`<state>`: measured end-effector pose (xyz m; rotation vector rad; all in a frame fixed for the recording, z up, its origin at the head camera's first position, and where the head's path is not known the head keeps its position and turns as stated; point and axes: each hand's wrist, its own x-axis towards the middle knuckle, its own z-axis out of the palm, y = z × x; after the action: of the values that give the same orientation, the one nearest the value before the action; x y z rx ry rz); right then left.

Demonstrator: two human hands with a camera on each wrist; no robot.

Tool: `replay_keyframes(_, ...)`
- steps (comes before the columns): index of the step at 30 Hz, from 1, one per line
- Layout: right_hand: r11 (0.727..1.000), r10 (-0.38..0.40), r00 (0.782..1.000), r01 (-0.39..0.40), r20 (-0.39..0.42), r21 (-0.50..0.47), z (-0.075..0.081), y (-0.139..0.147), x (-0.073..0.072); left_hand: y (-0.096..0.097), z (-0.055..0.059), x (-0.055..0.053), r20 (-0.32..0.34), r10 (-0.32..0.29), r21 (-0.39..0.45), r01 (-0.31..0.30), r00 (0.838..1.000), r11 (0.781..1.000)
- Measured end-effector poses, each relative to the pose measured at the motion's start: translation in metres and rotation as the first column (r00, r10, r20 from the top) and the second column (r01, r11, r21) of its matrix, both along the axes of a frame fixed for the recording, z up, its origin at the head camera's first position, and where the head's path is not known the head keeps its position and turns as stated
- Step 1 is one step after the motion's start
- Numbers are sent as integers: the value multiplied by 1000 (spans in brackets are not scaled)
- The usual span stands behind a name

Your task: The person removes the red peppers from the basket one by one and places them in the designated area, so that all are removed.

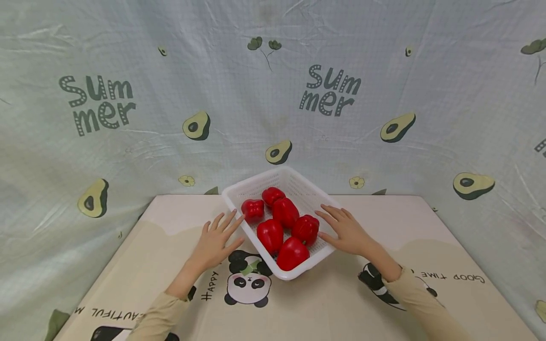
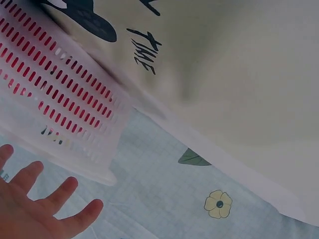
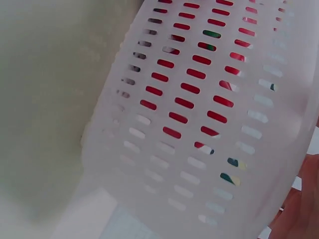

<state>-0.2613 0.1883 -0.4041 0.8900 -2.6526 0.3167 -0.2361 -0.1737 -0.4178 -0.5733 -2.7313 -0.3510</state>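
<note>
A white slotted plastic basket [image 1: 311, 264] sits on the table, turned cornerwise, with several glossy red bell peppers [image 1: 286, 212] inside. My left hand [image 1: 213, 246] is at the basket's left side, fingers spread and straight, the fingertips close to the rim. In the left wrist view those fingers stand apart from the slotted wall [image 2: 65, 94]; whether any fingertip touches the rim I cannot tell. On the opposite side, my right hand [image 1: 347, 232] reaches to the right rim with extended fingers. The right wrist view shows mostly the basket wall, with part of this hand [image 3: 303, 204] at its edge.
A pale tablecloth [image 1: 324, 308] with panda prints and lettering covers the table. Behind the basket hangs a light curtain [image 1: 239, 94] printed with avocados and the word summer; it also runs along both sides of the table.
</note>
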Motion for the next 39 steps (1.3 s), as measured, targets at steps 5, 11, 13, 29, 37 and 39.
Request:
replay_keyframes(5,1000,17,1000,-17,10,-3,1,-8,-4,5,-3,-7,4,8,3,-8,1000,1000)
replay_keyframes(11,999,38,999,-38,-9,1,3,-16,-9,11,-5,-11,19,30,11,-30,999,999)
replay_keyframes(13,999,39,999,-39,-13,14,3,-18,-11,13,-6,-12,21,42,12,-43,999,999)
replay_keyframes(29,994,26,992,-39,122,107,8,-34,-21,29,-7,-21,23,89,12,-89,996,996)
replay_keyframes(37,975,84,980,-118,181,186,10,-41,-26,30,-9,-21,28,109,3,-109,994,994)
replay_keyframes(39,970,94,978,-132,186,205,8,-43,-28,30,-10,-21,27,111,0,-111,993,994)
